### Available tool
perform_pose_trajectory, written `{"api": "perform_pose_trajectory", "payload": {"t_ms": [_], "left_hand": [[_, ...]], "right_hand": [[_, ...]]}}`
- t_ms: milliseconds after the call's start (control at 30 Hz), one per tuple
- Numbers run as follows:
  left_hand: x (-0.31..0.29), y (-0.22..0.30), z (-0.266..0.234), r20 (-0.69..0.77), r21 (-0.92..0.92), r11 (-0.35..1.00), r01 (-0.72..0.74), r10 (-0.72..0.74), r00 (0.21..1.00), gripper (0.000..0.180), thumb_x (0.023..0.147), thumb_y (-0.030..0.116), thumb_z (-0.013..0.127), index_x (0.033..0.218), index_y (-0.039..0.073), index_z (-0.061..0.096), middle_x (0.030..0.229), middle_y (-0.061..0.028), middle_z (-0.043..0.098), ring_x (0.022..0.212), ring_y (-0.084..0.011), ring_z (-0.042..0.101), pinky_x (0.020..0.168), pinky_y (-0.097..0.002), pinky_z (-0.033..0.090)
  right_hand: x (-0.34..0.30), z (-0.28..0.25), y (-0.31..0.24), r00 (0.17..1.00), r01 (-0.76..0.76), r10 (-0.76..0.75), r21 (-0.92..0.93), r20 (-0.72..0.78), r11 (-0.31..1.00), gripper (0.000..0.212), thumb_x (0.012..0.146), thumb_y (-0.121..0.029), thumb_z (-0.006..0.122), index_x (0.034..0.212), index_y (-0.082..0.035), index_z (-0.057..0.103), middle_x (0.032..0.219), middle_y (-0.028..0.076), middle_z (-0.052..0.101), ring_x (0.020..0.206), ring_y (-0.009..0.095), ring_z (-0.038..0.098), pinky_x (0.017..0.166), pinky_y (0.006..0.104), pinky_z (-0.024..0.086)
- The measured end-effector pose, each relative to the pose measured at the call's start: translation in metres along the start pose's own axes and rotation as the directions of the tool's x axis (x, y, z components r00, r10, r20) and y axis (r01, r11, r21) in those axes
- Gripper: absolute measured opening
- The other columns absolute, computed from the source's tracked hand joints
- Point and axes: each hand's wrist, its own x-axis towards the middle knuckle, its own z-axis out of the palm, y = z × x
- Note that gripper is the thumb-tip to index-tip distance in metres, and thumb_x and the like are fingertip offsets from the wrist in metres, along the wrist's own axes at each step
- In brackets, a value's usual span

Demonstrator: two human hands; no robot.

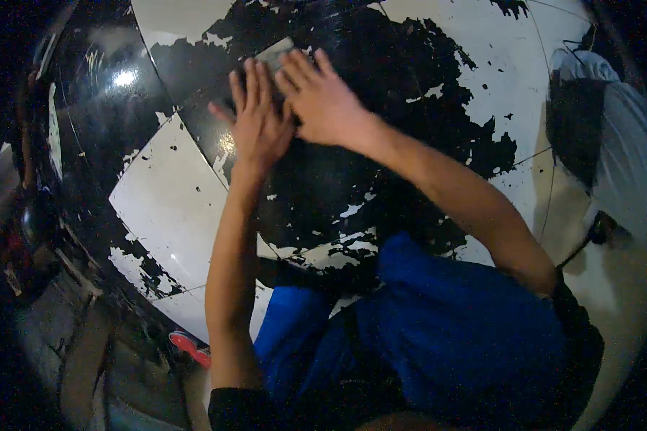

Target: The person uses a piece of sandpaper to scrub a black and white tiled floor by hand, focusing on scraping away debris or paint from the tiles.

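Note:
Both my hands reach forward over a floor of pale tiles partly covered by a black, flaking layer. A flat greyish piece lies at my fingertips; its far edge shows, and its kind is unclear. My left hand is palm down with fingers stretched and thumb out to the side, its fingertips at the near edge of the piece. Beside it, my right hand lies flat with extended fingers, some of them over the piece. What is under the palms is hidden.
My legs in blue trousers are close below the hands. At the right stands a pale, cloth-like bundle with a dark part. A red item lies lower left, near dim clutter. Light glares off the black layer at upper left.

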Motion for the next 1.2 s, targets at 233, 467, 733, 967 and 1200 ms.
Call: {"api": "perform_pose_trajectory", "payload": {"t_ms": [233, 467, 733, 967, 1200], "left_hand": [[-0.114, 0.006, -0.019, 0.207, -0.074, 0.984, 0.163, -0.144, 0.968, 0.096, 0.096, 0.052, 0.052, 0.164, -0.004, 0.013, 0.173, -0.0213, 0.008, 0.16, -0.0403, 0.003, 0.113, -0.076, -0.013], [-0.095, 0.081, -0.014, 0.202, -0.156, 0.988, -0.021, 0.052, 0.978, 0.096, 0.091, 0.057, 0.056, 0.165, 0.005, 0.021, 0.175, -0.0114, 0.011, 0.161, -0.0357, 0.004, 0.114, -0.0782, -0.011], [0.014, 0.119, -0.031, 0.155, -0.202, 0.901, -0.384, 0.416, 0.896, 0.075, 0.091, 0.046, 0.066, 0.157, 0.018, 0.044, 0.173, 0.003, 0.018, 0.16, -0.0382, 0.004, 0.11, -0.0867, -0.003], [0.0, 0.102, -0.035, 0.119, -0.223, 0.93, -0.293, 0.324, 0.938, 0.069, 0.09, 0.044, 0.069, 0.154, 0.026, 0.049, 0.175, -0.0014, 0.008, 0.16, -0.0419, 0.0, 0.108, -0.0883, 0.002], [-0.092, 0.015, -0.052, 0.1, -0.174, 0.985, -0.02, 0.037, 0.994, 0.065, 0.095, 0.046, 0.067, 0.156, 0.032, 0.047, 0.174, -0.0137, 0.013, 0.156, -0.0531, 0.007, 0.112, -0.0826, 0.003]], "right_hand": [[-0.053, 0.033, -0.081, 0.996, 0.072, -0.067, 0.107, -0.051, 0.992, 0.079, 0.086, -0.034, 0.07, 0.151, 0.004, 0.046, 0.164, 0.026, 0.032, 0.156, 0.039, 0.023, 0.127, 0.0568, 0.015], [-0.134, -0.002, -0.049, 0.957, -0.174, 0.159, 0.042, 0.244, 0.984, 0.083, 0.087, -0.039, 0.072, 0.152, 0.004, 0.043, 0.165, 0.028, 0.028, 0.157, 0.043, 0.019, 0.126, 0.0562, 0.016], [-0.098, -0.092, 0.036, 0.754, -0.518, 0.405, 0.09, 0.517, 0.85, 0.035, 0.09, -0.023, 0.067, 0.105, 0.008, 0.07, 0.115, 0.033, 0.067, 0.096, 0.045, 0.07, 0.084, 0.0507, 0.058], [-0.083, -0.041, 0.031, 0.944, -0.328, 0.329, -0.091, -0.011, 0.94, 0.047, 0.085, -0.016, 0.065, 0.123, 0.013, 0.062, 0.131, 0.031, 0.058, 0.127, 0.046, 0.053, 0.11, 0.0505, 0.044], [-0.052, 0.013, 0.013, 0.945, -0.164, 0.188, 0.11, -0.268, 0.98, 0.071, 0.09, -0.021, 0.062, 0.145, 0.017, 0.04, 0.155, 0.039, 0.034, 0.147, 0.054, 0.03, 0.124, 0.0578, 0.022]]}}
